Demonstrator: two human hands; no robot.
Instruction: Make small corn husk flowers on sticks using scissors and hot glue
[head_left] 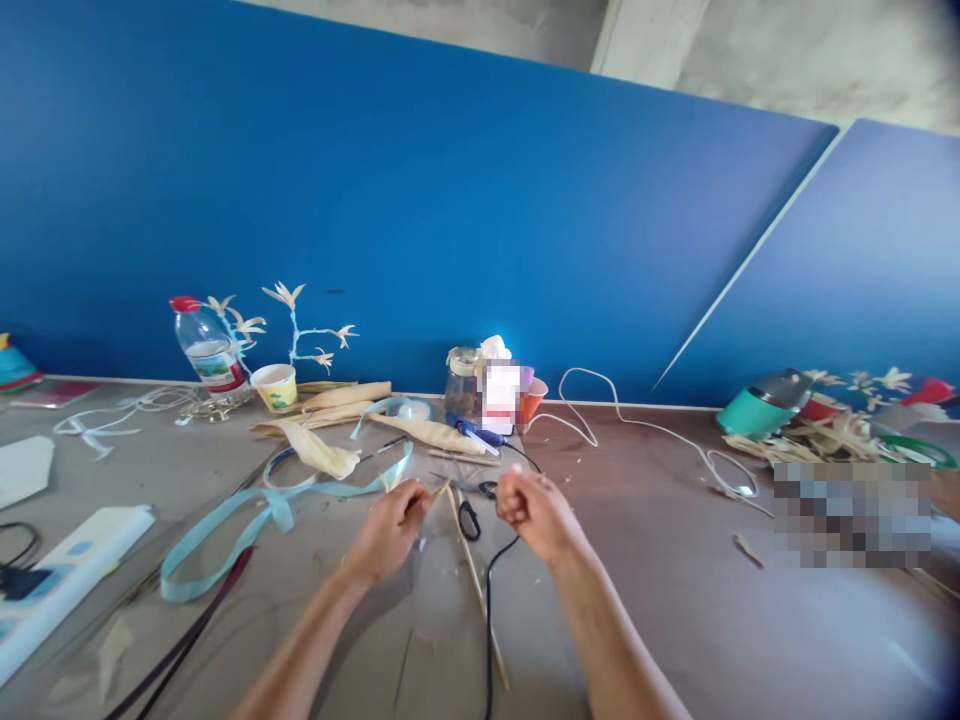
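Note:
My left hand (390,525) hovers over the table's middle, fingers pinched on a small tan strip of dried husk (437,490) that pokes out to the right. My right hand (534,512) is a fist just to the right; whether it grips anything I cannot tell. A thin wooden stick (475,585) lies on the table between the hands and runs toward me. Black-handled scissors (469,518) lie under the gap between the hands. A black cable (489,610) runs from there toward the front edge.
Light-blue ribbon (225,540) loops at left. Dried husks (341,400), a paper cup (274,386), a water bottle (208,352), a glass jar (462,382) and a blue tool (474,432) stand along the blue wall. A white cord (637,425) trails right toward a teal container (754,412).

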